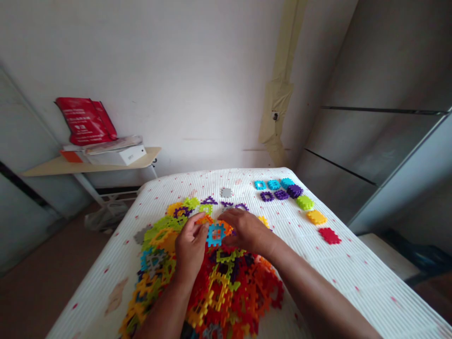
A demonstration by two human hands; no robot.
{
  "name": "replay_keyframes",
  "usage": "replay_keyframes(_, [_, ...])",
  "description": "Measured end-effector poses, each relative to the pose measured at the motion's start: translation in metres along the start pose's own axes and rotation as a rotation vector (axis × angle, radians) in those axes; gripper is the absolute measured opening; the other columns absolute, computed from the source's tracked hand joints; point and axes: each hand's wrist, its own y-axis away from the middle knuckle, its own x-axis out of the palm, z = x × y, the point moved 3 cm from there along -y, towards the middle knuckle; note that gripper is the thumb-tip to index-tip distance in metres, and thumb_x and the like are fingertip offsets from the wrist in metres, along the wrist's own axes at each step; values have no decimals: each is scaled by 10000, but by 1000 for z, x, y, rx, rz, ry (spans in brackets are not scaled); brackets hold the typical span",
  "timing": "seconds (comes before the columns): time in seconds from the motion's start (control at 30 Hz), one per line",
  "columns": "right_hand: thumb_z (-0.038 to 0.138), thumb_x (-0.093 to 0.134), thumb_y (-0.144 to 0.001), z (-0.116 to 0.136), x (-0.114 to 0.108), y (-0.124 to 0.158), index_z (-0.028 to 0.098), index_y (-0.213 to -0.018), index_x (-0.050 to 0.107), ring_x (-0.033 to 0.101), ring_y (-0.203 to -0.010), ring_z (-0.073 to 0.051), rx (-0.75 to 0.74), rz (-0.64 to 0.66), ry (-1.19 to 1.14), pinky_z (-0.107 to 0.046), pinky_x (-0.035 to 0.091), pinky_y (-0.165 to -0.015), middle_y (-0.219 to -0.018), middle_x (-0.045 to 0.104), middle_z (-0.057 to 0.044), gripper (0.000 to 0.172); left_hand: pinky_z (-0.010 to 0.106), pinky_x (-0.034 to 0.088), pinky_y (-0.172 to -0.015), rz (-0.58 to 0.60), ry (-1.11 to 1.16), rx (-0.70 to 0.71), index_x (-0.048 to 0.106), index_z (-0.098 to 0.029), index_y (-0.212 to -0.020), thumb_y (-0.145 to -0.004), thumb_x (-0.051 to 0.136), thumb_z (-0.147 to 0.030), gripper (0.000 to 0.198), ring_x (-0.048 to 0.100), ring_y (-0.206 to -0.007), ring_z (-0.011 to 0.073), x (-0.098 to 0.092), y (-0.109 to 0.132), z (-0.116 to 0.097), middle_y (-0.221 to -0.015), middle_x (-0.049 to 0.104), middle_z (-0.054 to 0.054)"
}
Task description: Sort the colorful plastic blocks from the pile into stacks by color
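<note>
- Underneath everything, the bench [353,282] is wearing a white ribbed cover with small red flecks, and it is filling most of the lower view.
- Off to the left, a side shelf [42,167] is carrying a red bag [86,121] and a white box [116,154] against the wall.
- Near the person, a heap of toothed plastic tiles [226,287] is sprawling across the bench, mostly red, orange and yellow, with green and purple ones at its far edge.
- At the far right, well apart from the heap, sorted tiles are lying in short rows: cyan tiles [273,184], purple tiles [281,194], then a green tile [304,202], a yellow tile [316,217] and a red tile [329,235].
- The right hand [245,230] is reaching in palm down with fingers bent over the top of the heap. Its fingertips are meeting the upper right corner of the blue tile, though whether they are gripping it I cannot tell.
- The left hand [190,247] is half closed, its thumb and fingertips pinching the left edge of that tile.
- The blue tile [215,234], an open square frame with no long axis, is sitting directly between the two hands, just above the heap's far side. The left hand is the nearer one, with the surer hold.
- A lone grey tile [226,192] is lying beyond the hands.
</note>
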Motion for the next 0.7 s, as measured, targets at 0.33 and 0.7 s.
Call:
replay_keyframes(0.33, [261, 631, -765, 22, 19, -5, 150, -1126, 535, 518, -984, -255, -38, -19, 168, -381, 450, -830, -1058, 598, -120, 390, 242, 480, -593, -27, 19, -24, 572, -193, -1093, -737, 613, -413, 420, 600, -614, 148, -2, -3, 5, -739, 664, 13])
replay_keyframes(0.7, [116, 633, -687, -185, -52, -6, 167, -1244, 530, 535, -1093, -213, 492, -78, 298, -274, 421, -912, -1211, 586, -88, 569, 289, 503, -605, 52, 22, -77, 592, -156, -1007, -705, 596, -477, 441, 621, -606, 173, -1, -7, 16, -740, 669, 38])
